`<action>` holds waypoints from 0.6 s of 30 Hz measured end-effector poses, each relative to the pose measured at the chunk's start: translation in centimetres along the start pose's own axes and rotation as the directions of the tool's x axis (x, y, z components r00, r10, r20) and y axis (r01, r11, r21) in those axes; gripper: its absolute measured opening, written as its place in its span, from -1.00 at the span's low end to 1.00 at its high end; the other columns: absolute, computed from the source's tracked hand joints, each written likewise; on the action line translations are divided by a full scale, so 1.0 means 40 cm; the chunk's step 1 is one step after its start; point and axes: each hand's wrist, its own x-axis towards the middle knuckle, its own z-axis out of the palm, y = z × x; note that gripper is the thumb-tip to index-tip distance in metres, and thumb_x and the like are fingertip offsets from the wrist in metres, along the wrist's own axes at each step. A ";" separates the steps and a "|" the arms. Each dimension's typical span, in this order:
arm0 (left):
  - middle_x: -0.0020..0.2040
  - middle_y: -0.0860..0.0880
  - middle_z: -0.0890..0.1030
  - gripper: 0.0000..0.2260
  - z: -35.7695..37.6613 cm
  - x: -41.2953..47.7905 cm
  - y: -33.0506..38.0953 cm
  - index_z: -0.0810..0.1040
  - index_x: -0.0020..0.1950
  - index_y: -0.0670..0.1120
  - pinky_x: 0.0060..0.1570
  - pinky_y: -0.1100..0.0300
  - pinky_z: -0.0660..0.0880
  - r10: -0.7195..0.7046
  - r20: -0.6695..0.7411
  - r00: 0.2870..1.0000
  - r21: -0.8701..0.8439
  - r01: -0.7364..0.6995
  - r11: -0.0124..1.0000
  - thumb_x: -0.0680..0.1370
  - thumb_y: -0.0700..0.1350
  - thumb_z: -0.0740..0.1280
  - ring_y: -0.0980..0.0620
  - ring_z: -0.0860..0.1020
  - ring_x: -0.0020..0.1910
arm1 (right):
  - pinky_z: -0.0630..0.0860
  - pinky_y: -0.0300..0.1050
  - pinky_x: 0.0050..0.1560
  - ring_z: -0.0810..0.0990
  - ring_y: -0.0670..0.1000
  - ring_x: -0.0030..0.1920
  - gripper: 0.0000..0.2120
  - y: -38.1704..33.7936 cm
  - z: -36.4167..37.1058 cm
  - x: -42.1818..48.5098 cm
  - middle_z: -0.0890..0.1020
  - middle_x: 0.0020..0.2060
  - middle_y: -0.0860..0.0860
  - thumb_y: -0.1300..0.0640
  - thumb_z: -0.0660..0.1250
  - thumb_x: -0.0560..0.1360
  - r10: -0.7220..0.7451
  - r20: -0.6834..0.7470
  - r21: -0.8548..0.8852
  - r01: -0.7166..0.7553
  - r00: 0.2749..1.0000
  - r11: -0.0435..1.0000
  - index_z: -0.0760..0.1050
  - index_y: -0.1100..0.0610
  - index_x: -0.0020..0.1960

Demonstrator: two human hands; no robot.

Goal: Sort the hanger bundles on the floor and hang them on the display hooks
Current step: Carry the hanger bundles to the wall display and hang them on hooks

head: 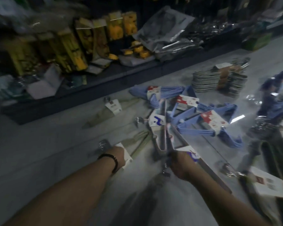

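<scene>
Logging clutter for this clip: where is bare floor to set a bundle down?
Bare floor lies left of the left hand, bordered by the dark shelf base. A smaller patch lies between the forearms. Crowded: ahead of the right hand, blue hanger bundles, the grey stack behind them, dark bundles far right.

A low shelf runs across the back, with boxed goods on its left part and wrapped packs to their right. On the floor in front, a heap of hanger bundles lies in the middle. A stacked pile of hangers lies behind it to the right, and a lone bundle to its left. Nearest, the left hand sits on a near bundle. Just right of it, the right hand grips a held bundle that reaches toward the heap. Further bundles lie far right.
</scene>
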 end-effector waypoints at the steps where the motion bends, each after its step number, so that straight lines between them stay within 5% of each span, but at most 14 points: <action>1: 0.36 -0.13 0.62 -0.59 0.020 0.008 -0.050 0.57 0.37 -0.08 0.32 0.03 0.55 -0.073 0.015 0.997 -0.072 0.074 0.995 0.58 0.08 0.40 -0.17 0.59 0.32 | 0.53 -0.13 0.23 0.63 0.12 0.27 -0.69 -0.038 0.031 0.005 0.66 0.25 0.06 0.01 0.32 0.65 -0.020 0.045 -0.008 0.020 0.999 1.000 0.59 0.04 0.35; 3: 0.29 -0.06 0.65 -0.43 0.052 0.020 -0.115 0.54 0.32 0.11 0.18 0.07 0.60 -0.206 0.003 0.979 -0.223 0.202 0.954 0.39 0.31 0.51 -0.13 0.64 0.20 | 0.48 -0.11 0.33 0.59 0.09 0.34 -0.65 -0.094 0.091 0.010 0.60 0.34 0.06 -0.02 0.33 0.65 -0.030 0.089 -0.018 0.032 0.996 0.999 0.54 0.02 0.42; 5: 0.21 -0.03 0.65 -0.31 0.118 0.074 -0.159 0.45 0.25 0.30 0.07 0.10 0.59 -0.291 0.043 0.956 -0.339 0.288 0.896 0.21 0.55 0.40 -0.12 0.65 0.10 | 0.51 -0.06 0.35 0.59 0.08 0.32 -0.63 -0.123 0.149 0.013 0.58 0.35 0.06 -0.06 0.34 0.64 -0.024 0.114 -0.019 0.026 0.993 0.999 0.53 -0.01 0.42; 9: 0.24 -0.11 0.66 -0.55 0.161 0.062 -0.167 0.49 0.45 0.05 0.08 0.14 0.54 -0.306 0.088 0.948 -0.443 0.312 0.841 0.57 0.12 0.36 -0.08 0.61 0.00 | 0.55 -0.01 0.26 0.60 0.06 0.24 -0.65 -0.146 0.209 -0.004 0.60 0.22 0.02 -0.11 0.32 0.61 -0.027 0.136 -0.046 0.034 0.990 0.998 0.54 -0.06 0.36; 11: 0.34 -0.15 0.63 -0.66 0.164 0.075 -0.180 0.54 0.44 -0.07 0.13 0.14 0.50 -0.314 0.078 0.946 -0.402 0.318 0.859 0.67 -0.04 0.30 -0.11 0.63 0.18 | 0.53 -0.11 0.22 0.61 0.04 0.22 -0.66 -0.142 0.220 -0.002 0.62 0.21 0.01 -0.08 0.33 0.61 -0.032 0.151 -0.067 0.042 0.988 0.997 0.56 -0.05 0.36; 13: 0.36 -0.15 0.62 -0.67 0.158 0.073 -0.189 0.55 0.44 -0.12 0.23 0.08 0.53 -0.297 0.087 0.951 -0.341 0.308 0.888 0.70 -0.07 0.26 -0.14 0.61 0.31 | 0.53 -0.11 0.23 0.62 0.03 0.23 -0.67 -0.134 0.222 0.007 0.65 0.20 0.01 -0.06 0.34 0.60 -0.019 0.152 -0.046 0.026 0.988 0.999 0.58 -0.03 0.33; 18: 0.06 -0.14 0.70 -0.58 0.112 0.048 -0.203 0.66 0.15 -0.15 -0.01 0.08 0.60 -0.264 -0.112 0.958 -0.361 0.208 0.909 0.72 0.14 0.17 -0.12 0.64 -0.03 | 0.54 -0.13 0.23 0.64 0.01 0.18 -0.72 -0.113 0.191 0.008 0.66 0.20 0.01 0.02 0.35 0.63 -0.001 0.101 0.006 0.001 0.995 1.000 0.60 0.02 0.32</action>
